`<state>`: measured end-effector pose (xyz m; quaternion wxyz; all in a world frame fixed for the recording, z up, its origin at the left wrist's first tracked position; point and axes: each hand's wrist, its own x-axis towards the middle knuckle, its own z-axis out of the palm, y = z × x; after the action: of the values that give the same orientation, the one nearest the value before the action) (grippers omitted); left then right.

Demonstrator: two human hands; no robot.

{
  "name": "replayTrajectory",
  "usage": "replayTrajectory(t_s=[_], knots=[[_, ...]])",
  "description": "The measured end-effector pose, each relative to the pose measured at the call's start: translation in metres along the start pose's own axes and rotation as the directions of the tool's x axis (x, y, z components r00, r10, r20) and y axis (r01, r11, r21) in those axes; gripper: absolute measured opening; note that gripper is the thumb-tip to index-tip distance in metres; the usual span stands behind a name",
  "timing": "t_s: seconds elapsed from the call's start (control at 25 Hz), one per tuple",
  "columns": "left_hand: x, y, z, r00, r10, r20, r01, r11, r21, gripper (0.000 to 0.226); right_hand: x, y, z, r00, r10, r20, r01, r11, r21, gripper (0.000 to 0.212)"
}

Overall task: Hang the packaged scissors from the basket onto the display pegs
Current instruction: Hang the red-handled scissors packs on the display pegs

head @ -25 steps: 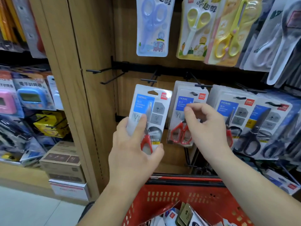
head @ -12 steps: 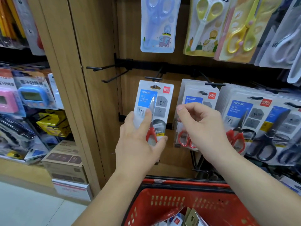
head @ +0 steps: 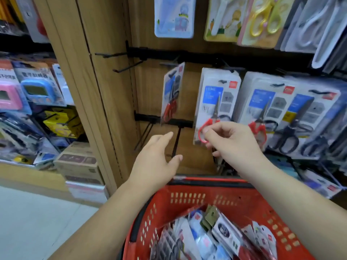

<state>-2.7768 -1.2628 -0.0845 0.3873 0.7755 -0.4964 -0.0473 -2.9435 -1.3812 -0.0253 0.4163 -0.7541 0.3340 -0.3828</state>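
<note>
A packaged pair of red-handled scissors (head: pixel 171 94) hangs from a black peg (head: pixel 168 63) on the wooden display wall, turned almost edge-on. My left hand (head: pixel 155 160) is below it with fingers spread, holding nothing and apart from the pack. My right hand (head: pixel 231 141) pinches the bottom edge of the neighbouring stack of the same packs (head: pixel 216 98), thumb in front and fingers behind. The red basket (head: pixel 206 194) sits below my arms with several more packs (head: pixel 216 235) in it.
Two bare black pegs (head: pixel 110 54) stick out left of the hung pack. More bare pegs (head: pixel 176 141) jut from a lower rail. Further scissor stacks (head: pixel 262 102) fill the right. Children's scissors (head: pixel 173 17) hang above. Shelves of goods (head: pixel 35 91) stand left.
My left hand let go of the pack, which now hangs on the peg and has swung sideways; the hand dropped down. My right hand lowered to the bottom of the neighbouring stack.
</note>
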Motion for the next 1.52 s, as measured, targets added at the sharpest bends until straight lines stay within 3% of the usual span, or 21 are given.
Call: replayTrajectory(t_s=[0.28,0.4,0.52,0.68,0.8,0.88,0.96,1.08,1.2,1.4,1.52], knots=[[-0.046,-0.004,-0.002,0.967,-0.071,0.243,0.037,0.990,0.140,0.070,-0.061,0.025,-0.001,0.977,0.125,0.170,-0.111,0.990,-0.086,0.020],[-0.059,-0.010,0.006,0.947,-0.122,0.298,0.093,0.990,0.108,0.051,-0.071,0.033,0.004,0.970,0.147,0.195,-0.124,0.984,-0.127,0.018],[-0.080,-0.009,0.039,0.920,-0.115,0.374,0.050,0.983,0.178,0.042,-0.087,0.060,0.007,0.945,0.225,0.237,-0.191,0.969,-0.160,0.020],[-0.101,-0.024,0.080,0.750,-0.250,0.613,0.049,0.944,0.325,0.040,-0.105,0.107,-0.003,0.889,0.364,0.277,-0.300,0.921,-0.248,0.017],[-0.111,-0.047,0.091,0.677,-0.366,0.639,0.098,0.905,0.414,0.060,-0.113,0.144,-0.013,0.849,0.471,0.239,-0.399,0.868,-0.295,0.016],[-0.111,-0.054,0.097,0.684,-0.393,0.615,0.175,0.907,0.384,0.076,-0.117,0.172,-0.025,0.821,0.546,0.167,-0.469,0.812,-0.347,0.019],[-0.106,-0.054,0.106,0.724,-0.358,0.590,0.214,0.929,0.301,0.077,-0.125,0.199,-0.039,0.770,0.629,0.107,-0.541,0.733,-0.413,0.022],[-0.097,-0.044,0.121,0.810,-0.235,0.537,0.111,0.961,0.252,0.057,-0.143,0.219,-0.051,0.704,0.699,0.122,-0.586,0.670,-0.456,0.028],[-0.097,-0.026,0.148,0.899,-0.109,0.423,0.021,0.978,0.206,0.017,-0.143,0.230,-0.055,0.634,0.758,0.155,-0.627,0.621,-0.470,0.042],[-0.107,-0.006,0.194,0.820,-0.351,0.452,0.329,0.935,0.130,0.028,-0.137,0.250,-0.063,0.473,0.858,0.202,-0.767,0.514,-0.384,0.022],[-0.108,-0.010,0.203,0.826,-0.394,0.402,0.404,0.913,0.065,0.035,-0.148,0.257,-0.063,0.481,0.840,0.251,-0.739,0.543,-0.400,0.023]])
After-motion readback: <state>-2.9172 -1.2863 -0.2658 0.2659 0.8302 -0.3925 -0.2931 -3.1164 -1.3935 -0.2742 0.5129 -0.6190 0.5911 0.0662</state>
